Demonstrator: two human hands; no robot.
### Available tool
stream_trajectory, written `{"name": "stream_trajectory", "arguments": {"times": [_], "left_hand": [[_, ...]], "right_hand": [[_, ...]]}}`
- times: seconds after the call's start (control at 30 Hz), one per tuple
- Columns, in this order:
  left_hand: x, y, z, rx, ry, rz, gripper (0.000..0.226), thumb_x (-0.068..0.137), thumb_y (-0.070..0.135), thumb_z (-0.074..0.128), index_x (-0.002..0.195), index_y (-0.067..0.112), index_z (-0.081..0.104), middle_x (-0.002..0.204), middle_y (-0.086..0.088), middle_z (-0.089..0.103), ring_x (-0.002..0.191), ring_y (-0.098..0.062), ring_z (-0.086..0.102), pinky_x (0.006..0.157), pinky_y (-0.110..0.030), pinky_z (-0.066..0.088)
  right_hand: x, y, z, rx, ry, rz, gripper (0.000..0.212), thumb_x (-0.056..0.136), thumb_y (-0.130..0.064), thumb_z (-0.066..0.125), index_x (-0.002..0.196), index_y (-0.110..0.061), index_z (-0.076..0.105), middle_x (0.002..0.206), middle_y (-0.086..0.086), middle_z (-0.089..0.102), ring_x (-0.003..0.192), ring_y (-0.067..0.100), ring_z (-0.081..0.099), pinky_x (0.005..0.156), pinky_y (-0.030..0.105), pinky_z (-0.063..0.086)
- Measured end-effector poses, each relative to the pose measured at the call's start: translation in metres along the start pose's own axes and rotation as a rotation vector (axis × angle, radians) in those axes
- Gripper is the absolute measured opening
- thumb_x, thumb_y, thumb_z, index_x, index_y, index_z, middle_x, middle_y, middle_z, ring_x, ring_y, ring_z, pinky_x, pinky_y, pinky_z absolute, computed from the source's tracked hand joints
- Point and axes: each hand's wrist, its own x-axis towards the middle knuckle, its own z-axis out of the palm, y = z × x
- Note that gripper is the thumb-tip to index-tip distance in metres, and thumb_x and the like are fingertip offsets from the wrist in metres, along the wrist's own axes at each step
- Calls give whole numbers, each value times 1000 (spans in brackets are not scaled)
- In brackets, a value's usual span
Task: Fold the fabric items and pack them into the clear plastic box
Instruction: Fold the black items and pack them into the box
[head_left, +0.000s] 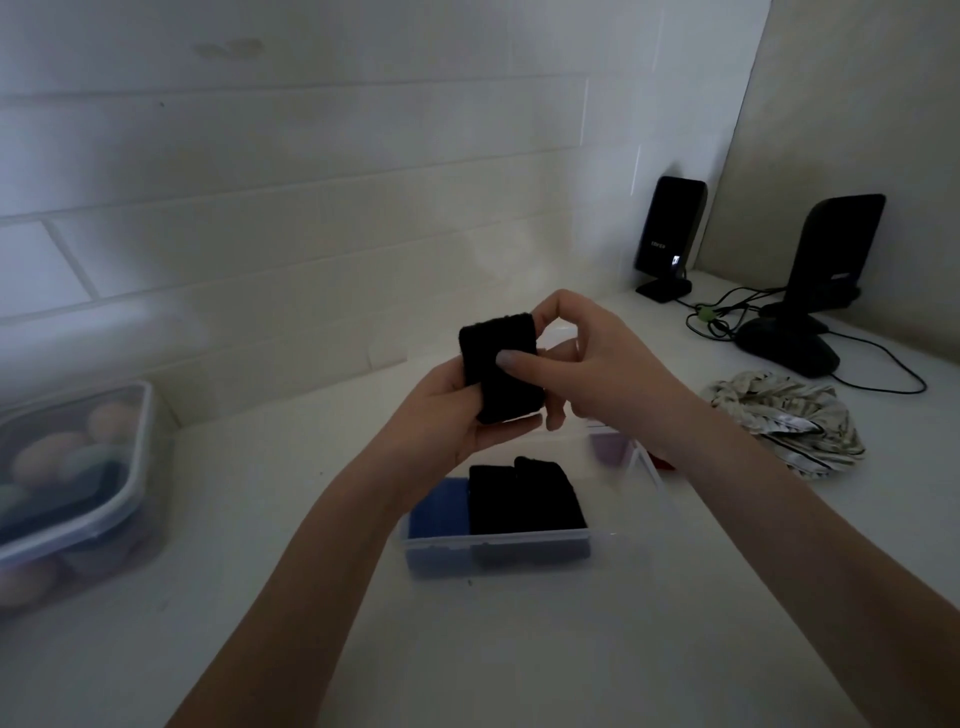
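A small black folded fabric piece (500, 366) is held upright above the clear plastic box (519, 552). My left hand (447, 421) cups it from below and behind. My right hand (587, 358) pinches its right edge, thumb across its front. Inside the box lie a folded black piece (524, 501) and a blue one (441, 512) side by side; something purplish (608, 448) shows at the box's far end. A crumpled pale patterned fabric (789, 423) lies on the white table to the right.
A lidded plastic container (72, 483) of coloured items stands at the left. Two black speakers (670, 234) (831, 249), a dark mouse (787, 348) and cables sit at the back right. A tiled wall rises behind.
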Motion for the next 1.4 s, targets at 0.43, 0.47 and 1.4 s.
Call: {"name": "stream_trajectory", "arguments": {"times": [0.43,0.47,1.4], "left_hand": [[-3,0,5,95,-8,78,23,85,1,60,100,18,61,95,-2,75,94,-19,71,82,-28,57],[-4,1,5,65,-38,73,23,86,0,57,102,15,62,95,-4,75,95,-21,71,81,-27,57],[-4,1,11,327,64,65,19,80,24,66,94,11,70,79,-3,75,70,-15,71,62,-27,58]], "right_hand": [[4,2,-3,-155,108,-25,39,73,-43,72,104,-30,53,82,-7,49,64,9,48,56,21,40],[4,1,-4,-184,86,-56,37,75,-45,68,107,-30,55,87,-7,51,67,10,50,60,21,42],[8,5,-41,-257,-184,-190,6,84,-11,66,89,-13,68,81,16,71,72,38,67,64,45,57]]}}
